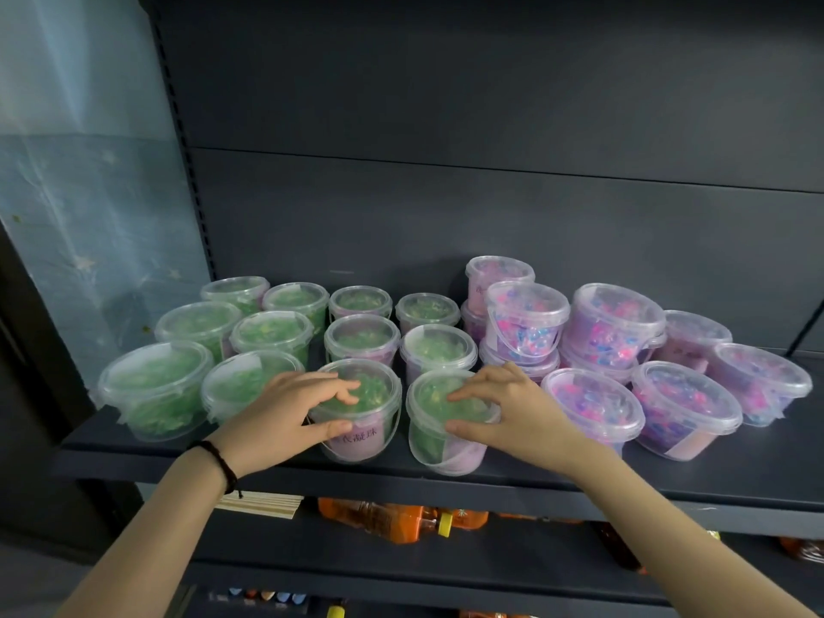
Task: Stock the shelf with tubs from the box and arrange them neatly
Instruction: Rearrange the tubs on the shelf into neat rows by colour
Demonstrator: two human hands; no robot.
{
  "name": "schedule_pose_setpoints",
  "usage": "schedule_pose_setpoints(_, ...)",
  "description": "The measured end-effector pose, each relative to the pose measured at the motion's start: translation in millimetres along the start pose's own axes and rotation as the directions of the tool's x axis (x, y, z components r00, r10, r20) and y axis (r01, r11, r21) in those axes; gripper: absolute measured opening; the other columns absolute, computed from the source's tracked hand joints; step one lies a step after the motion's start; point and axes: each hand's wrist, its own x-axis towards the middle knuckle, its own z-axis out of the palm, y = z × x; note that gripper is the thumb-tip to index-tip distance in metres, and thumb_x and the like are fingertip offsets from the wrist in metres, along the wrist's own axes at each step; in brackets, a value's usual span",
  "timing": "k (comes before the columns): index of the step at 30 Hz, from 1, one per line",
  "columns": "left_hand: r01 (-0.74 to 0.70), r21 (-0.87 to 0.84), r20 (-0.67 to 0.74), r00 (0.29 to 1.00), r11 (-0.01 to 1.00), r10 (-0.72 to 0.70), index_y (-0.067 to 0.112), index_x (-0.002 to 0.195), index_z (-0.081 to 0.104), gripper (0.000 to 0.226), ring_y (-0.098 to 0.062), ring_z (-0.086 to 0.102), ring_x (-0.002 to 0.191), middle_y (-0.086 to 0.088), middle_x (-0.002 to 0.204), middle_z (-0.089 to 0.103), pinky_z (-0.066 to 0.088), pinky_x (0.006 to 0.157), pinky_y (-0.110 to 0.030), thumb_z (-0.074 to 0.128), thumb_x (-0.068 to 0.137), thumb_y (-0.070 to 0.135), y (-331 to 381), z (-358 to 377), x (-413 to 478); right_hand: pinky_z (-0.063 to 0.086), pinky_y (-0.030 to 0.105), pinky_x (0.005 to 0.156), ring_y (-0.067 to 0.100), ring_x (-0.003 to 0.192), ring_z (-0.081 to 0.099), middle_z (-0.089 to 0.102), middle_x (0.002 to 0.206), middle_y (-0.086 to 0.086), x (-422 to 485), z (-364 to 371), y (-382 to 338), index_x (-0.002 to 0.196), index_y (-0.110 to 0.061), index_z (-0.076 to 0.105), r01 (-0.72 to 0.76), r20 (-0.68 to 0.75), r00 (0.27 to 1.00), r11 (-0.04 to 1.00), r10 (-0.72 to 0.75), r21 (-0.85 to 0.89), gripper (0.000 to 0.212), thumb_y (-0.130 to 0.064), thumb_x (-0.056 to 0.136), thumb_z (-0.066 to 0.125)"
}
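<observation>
Care is needed squaring the front row on the shelf point(669, 479): left hand point(285, 417) grips the left tub point(374, 394), fingers curled over its lid, thumb on its wall, right hand point(512, 417) likewise grips the right tub point(428, 439), so slide both gently level, labels forward.

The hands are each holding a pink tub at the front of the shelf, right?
No, the tubs are green. In the head view the left hand grips one green tub and the right hand its green neighbour, at the front of the shelf.
</observation>
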Motion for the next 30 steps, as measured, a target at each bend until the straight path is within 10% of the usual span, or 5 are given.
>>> schedule_pose_setpoints(6, -0.008, 0.034, -0.097, 0.995, 0.999, 0.012, 0.039, 0.114, 0.059, 0.079, 0.003, 0.035, 0.127, 0.031, 0.132, 0.044, 0.021, 0.108, -0.027, 0.022, 0.067, 0.090, -7, 5, -3, 0.040, 0.033, 0.087, 0.010, 0.095, 0.036, 0.046, 0.097, -0.013, 17, 27, -29, 0.097, -0.031, 0.064, -0.115, -0.141, 0.986, 0.981, 0.093, -0.156, 0.087, -0.097, 0.051, 0.031)
schedule_pose_setpoints(12, -0.004, 0.046, -0.114, 0.993, 0.999, 0.009, 0.037, 0.113, 0.059, 0.062, 0.011, 0.031, 0.123, 0.029, 0.132, 0.048, 0.015, 0.105, -0.020, 0.030, 0.072, 0.073, -2, 3, -5, 0.034, 0.032, 0.089, 0.009, 0.103, 0.039, 0.046, 0.104, -0.015, 17, 30, -38, 0.097, -0.032, 0.060, -0.191, -0.127, 0.978, 0.956, 0.166, -0.224, 0.073, -0.087, 0.061, 0.028)
schedule_pose_setpoints(17, 0.064, 0.177, -0.202, 0.979, 0.982, -0.027, 0.033, 0.114, 0.060, 0.068, -0.001, 0.049, 0.116, 0.020, 0.119, 0.059, 0.029, 0.100, -0.027, 0.026, 0.074, 0.077, 24, 5, 14, 0.043, 0.027, 0.076, 0.008, 0.083, 0.056, 0.064, 0.086, -0.004, 63, -3, -28, 0.080, -0.015, 0.071, -0.167, -0.085, 0.980, 0.978, 0.178, 0.125, 0.037, -0.049, 0.087, 0.060)
schedule_pose_setpoints(22, 0.072, 0.266, -0.069, 0.996, 0.961, -0.055, 0.039, 0.133, 0.047, 0.088, -0.013, 0.045, 0.126, 0.015, 0.132, 0.054, 0.029, 0.100, -0.037, 0.021, 0.065, 0.090, 56, 18, 49, 0.043, 0.030, 0.096, 0.022, 0.119, 0.053, 0.057, 0.126, 0.003, 128, -16, -28, 0.124, -0.021, 0.062, -0.313, 0.115, 0.941, 0.947, 0.319, -0.072, 0.047, -0.047, 0.085, 0.062)
schedule_pose_setpoints(30, 0.122, 0.135, 0.085, 0.987, 0.983, -0.134, 0.046, 0.138, 0.042, 0.071, -0.012, 0.019, 0.141, 0.012, 0.149, 0.037, 0.013, 0.112, -0.037, 0.043, 0.076, 0.080, 55, 19, 52, 0.039, 0.029, 0.099, 0.023, 0.128, 0.048, 0.051, 0.137, -0.002, 152, 0, -17, 0.134, -0.025, 0.054, -0.309, 0.371, 0.828, 0.895, 0.420, -0.322, 0.057, -0.045, 0.083, 0.068)
